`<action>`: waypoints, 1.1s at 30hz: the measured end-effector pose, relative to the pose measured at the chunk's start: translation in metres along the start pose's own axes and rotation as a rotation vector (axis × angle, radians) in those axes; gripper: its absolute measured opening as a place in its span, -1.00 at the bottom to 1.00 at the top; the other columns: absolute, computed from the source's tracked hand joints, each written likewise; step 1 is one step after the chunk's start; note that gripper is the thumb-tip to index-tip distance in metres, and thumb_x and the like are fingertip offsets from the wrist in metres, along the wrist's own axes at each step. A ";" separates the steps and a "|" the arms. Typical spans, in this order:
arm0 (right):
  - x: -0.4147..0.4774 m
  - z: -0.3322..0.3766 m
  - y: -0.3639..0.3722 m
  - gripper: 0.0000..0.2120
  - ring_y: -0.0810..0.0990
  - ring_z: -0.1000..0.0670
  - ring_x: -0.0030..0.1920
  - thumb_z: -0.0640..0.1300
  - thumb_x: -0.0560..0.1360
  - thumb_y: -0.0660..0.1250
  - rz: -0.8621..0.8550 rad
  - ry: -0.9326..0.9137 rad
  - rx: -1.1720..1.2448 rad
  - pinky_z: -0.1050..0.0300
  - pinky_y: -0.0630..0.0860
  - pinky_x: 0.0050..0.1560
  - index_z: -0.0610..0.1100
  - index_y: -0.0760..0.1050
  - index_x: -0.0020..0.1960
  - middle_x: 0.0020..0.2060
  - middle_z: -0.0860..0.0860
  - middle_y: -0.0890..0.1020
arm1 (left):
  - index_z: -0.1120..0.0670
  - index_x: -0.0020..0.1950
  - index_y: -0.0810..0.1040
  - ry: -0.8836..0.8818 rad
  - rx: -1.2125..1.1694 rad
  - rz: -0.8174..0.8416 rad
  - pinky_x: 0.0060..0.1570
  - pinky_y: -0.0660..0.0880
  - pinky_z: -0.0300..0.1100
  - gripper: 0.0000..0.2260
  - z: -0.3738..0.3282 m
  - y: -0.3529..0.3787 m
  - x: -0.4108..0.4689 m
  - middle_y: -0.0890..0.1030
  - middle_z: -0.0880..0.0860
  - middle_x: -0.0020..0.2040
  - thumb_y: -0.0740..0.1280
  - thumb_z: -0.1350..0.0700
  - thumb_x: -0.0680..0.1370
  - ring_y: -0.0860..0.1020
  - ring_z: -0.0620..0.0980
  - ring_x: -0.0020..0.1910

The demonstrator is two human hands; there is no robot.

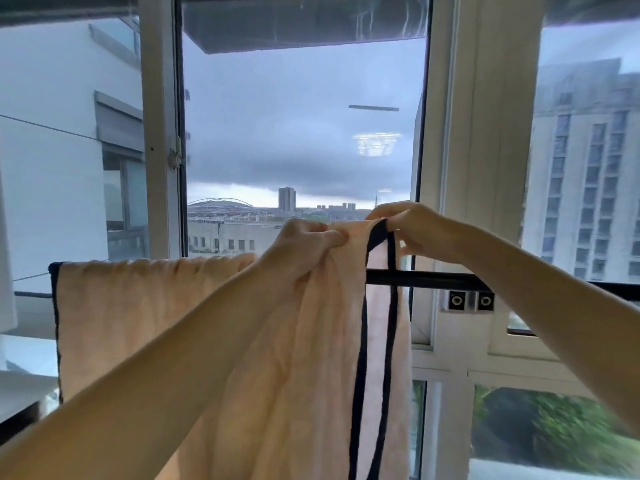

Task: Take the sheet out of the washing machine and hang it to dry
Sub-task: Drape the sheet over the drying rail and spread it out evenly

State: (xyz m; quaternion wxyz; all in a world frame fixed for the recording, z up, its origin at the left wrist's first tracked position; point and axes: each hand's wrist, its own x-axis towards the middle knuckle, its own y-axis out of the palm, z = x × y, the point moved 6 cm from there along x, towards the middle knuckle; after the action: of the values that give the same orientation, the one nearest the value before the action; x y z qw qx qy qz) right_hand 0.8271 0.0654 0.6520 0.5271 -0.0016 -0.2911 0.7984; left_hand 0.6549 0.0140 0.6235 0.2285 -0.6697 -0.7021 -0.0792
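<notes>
A pale peach sheet [145, 306] with a dark navy border hangs over a black horizontal rail [426, 278] in front of the open window. Its left part is draped over the rail. My left hand [304, 247] grips a bunched fold of the sheet above the rail. My right hand [412, 226] pinches the sheet's top edge at the navy trim, lifted a little above the rail. The lower part of the sheet drops out of view at the bottom.
A white window frame [474, 150] stands right of the opening and another upright [159, 133] to the left. A bracket with two round fittings [470, 301] holds the rail. Buildings and a long drop lie beyond the glass.
</notes>
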 end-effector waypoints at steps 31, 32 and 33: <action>0.046 0.049 0.172 -0.67 0.57 0.02 -0.15 0.08 0.51 0.33 -0.132 -0.288 -0.914 0.14 0.56 -0.13 -0.17 0.53 0.09 0.00 -0.04 0.63 | 0.07 0.14 0.60 0.371 0.715 -0.266 -0.04 0.37 -0.37 -0.84 0.076 -0.183 0.005 0.62 0.04 0.15 0.32 0.17 0.57 0.50 -0.14 0.00; 0.050 0.047 0.178 -0.68 0.59 0.00 -0.19 0.11 0.51 0.33 -0.120 -0.276 -0.952 0.11 0.57 -0.20 -0.15 0.52 0.03 -0.07 -0.04 0.63 | 0.07 0.16 0.58 0.362 0.724 -0.262 -0.01 0.37 -0.32 -0.83 0.083 -0.190 0.006 0.60 0.05 0.19 0.30 0.15 0.59 0.49 -0.14 0.02; 0.053 0.046 0.183 -0.69 0.58 -0.02 -0.24 0.13 0.51 0.32 -0.121 -0.272 -1.000 0.11 0.53 -0.30 -0.13 0.50 -0.03 -0.15 -0.04 0.62 | 0.07 0.17 0.58 0.357 0.721 -0.259 0.01 0.37 -0.28 -0.82 0.089 -0.197 0.008 0.60 0.06 0.21 0.27 0.13 0.60 0.49 -0.14 0.03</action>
State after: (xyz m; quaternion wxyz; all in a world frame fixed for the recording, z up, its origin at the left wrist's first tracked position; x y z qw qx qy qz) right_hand 0.6351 0.0389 0.6208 0.4647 -0.1326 -0.7022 0.5229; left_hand 0.4435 0.0407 0.5870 0.5544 -0.4290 -0.7126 0.0288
